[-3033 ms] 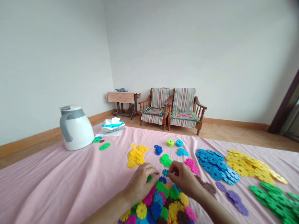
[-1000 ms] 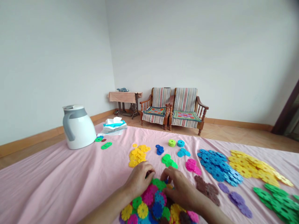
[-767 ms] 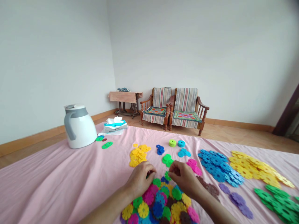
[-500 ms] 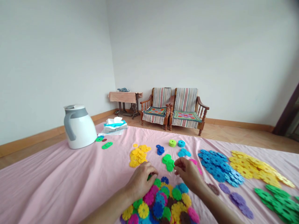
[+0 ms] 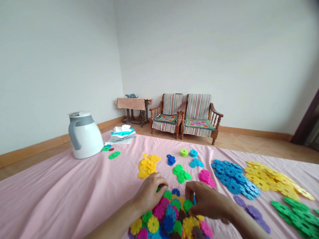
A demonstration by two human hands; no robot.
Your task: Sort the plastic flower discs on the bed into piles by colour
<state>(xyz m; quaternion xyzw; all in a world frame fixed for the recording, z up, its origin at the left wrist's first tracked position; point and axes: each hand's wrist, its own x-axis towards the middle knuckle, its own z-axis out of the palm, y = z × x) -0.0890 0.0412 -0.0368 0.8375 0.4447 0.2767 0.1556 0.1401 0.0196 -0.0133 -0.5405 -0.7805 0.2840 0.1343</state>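
Note:
Notched plastic discs in mixed colours make up a pile (image 5: 163, 210) on the pink cloth in front of me. My left hand (image 5: 152, 190) is closed at the pile's far left edge, and a bit of a green disc (image 5: 159, 188) shows between its fingers. My right hand (image 5: 208, 199) is over the pile's right side. Its thumb and forefinger are apart around another green disc (image 5: 187, 205), which lies on the pile. Beyond the hands is a small group of bright green discs (image 5: 181, 174), with pink discs (image 5: 206, 178) to its right.
Sorted groups surround the pile: small yellow discs (image 5: 148, 166), dark blue discs (image 5: 170, 160), large blue discs (image 5: 235, 177), large yellow discs (image 5: 271, 179), purple discs (image 5: 256, 217) and large green discs (image 5: 296, 214). A white jug (image 5: 87, 137) and tissue box (image 5: 123, 134) stand at left.
My right hand has moved back from the bright green group to the mixed pile, with its fingers now lower. The bright green group has another disc at its right. My left hand has stayed put.

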